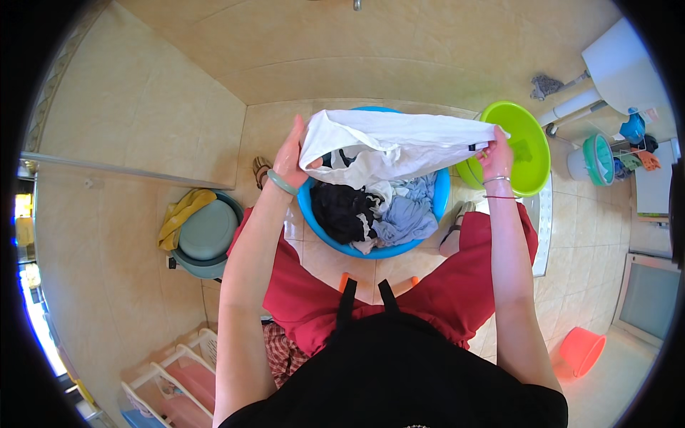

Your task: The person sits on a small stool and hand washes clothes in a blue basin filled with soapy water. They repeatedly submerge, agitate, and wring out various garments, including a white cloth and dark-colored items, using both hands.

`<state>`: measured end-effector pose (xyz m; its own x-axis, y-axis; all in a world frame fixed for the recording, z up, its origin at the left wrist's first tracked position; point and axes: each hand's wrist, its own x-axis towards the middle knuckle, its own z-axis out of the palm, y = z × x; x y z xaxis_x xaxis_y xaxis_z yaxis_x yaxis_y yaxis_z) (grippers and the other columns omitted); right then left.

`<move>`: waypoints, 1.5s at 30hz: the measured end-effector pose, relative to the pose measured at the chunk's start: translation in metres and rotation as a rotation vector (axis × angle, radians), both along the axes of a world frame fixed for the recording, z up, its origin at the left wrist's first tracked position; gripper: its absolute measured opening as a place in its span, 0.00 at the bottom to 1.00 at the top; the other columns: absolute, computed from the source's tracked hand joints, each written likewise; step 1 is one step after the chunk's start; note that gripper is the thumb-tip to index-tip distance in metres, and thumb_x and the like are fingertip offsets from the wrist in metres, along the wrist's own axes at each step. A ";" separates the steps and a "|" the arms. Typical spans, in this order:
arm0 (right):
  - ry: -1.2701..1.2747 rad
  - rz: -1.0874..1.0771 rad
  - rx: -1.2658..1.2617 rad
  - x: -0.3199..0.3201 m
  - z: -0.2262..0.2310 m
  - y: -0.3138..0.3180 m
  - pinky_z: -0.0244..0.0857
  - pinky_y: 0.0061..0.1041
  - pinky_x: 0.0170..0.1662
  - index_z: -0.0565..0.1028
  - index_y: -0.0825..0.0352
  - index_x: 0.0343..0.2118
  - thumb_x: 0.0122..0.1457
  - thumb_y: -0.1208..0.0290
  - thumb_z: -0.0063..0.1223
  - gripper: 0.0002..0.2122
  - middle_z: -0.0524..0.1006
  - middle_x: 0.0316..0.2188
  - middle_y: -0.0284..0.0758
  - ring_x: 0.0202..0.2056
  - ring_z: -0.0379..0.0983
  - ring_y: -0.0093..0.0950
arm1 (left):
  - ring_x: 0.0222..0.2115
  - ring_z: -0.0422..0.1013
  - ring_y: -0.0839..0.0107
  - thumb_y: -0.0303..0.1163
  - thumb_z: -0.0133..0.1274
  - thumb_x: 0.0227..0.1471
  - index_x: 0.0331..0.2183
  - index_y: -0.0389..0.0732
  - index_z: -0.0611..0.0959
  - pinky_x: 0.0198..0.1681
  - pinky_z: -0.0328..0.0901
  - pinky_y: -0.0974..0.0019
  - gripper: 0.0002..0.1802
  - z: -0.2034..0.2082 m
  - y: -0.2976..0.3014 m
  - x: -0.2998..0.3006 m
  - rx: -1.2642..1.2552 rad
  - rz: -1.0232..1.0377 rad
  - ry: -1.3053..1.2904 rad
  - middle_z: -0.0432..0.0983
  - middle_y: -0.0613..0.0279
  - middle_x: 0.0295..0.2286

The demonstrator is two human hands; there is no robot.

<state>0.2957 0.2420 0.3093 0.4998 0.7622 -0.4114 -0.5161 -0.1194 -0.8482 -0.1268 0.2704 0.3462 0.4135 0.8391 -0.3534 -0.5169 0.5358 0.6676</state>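
A white garment (399, 139) is stretched sideways between my two hands, and its lower edge sags over a blue basin (444, 203). My left hand (290, 155) has the loose left end between the thumb and the raised fingers. At the right, my right hand (496, 155) pinches the narrow end beside a small dark label. Below the cloth, the basin holds a black garment (342, 214), a light blue garment (410, 217) and some pale pieces. The white cloth hides the far part of the basin.
A lime green basin (539, 153) stands just right of the blue one. Grey-green basins (207, 232) with a yellow cloth (184, 217) sit at the left wall. A pink-red bucket (581, 352), a white rack (168, 381) and a teal-lined bin (599, 160) stand farther out.
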 end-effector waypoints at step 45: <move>-1.502 0.571 -0.099 -0.031 0.071 0.008 0.69 0.38 0.31 0.73 0.75 0.30 0.53 0.45 0.55 0.28 0.76 0.24 0.52 0.26 0.74 0.50 | 0.21 0.52 0.85 0.40 0.55 0.56 0.19 0.41 0.69 0.22 0.49 0.75 0.20 0.000 -0.016 0.071 0.610 0.021 0.777 0.56 0.77 0.18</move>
<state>0.2650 0.2501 0.3805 0.1508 0.9827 0.1078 0.8632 -0.0778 -0.4989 -0.0561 0.2546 0.3458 0.2323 0.9723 -0.0248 0.1761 -0.0170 0.9842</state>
